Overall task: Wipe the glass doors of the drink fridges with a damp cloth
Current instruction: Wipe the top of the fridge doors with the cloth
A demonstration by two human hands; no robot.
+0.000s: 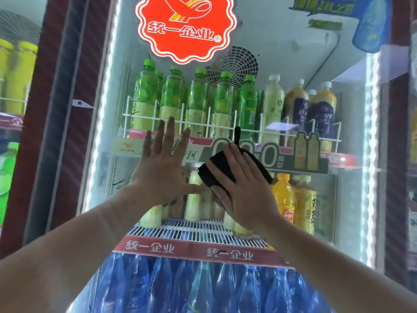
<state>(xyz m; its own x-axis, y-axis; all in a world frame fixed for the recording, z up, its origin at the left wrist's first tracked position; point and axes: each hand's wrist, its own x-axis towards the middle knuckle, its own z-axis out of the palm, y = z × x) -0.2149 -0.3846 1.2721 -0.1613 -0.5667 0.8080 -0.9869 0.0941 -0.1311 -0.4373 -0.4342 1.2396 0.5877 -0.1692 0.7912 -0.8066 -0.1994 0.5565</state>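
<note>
The glass door (293,64) of a lit drink fridge fills the view in front of me. My left hand (164,163) lies flat on the glass at mid-height, fingers straight and spread. Just to its right, my right hand (241,188) presses a black cloth (221,166) against the glass with straight fingers. The cloth sticks out above and left of the fingers, with a small loop pointing up. Both forearms reach in from the bottom corners.
Behind the glass stand green and yellow bottles (198,102) on the top shelf, pale and orange bottles below, blue water bottles (203,288) at the bottom. A red logo sign (187,28) glows above. A dark red door frame (67,109) and another fridge (13,86) lie left.
</note>
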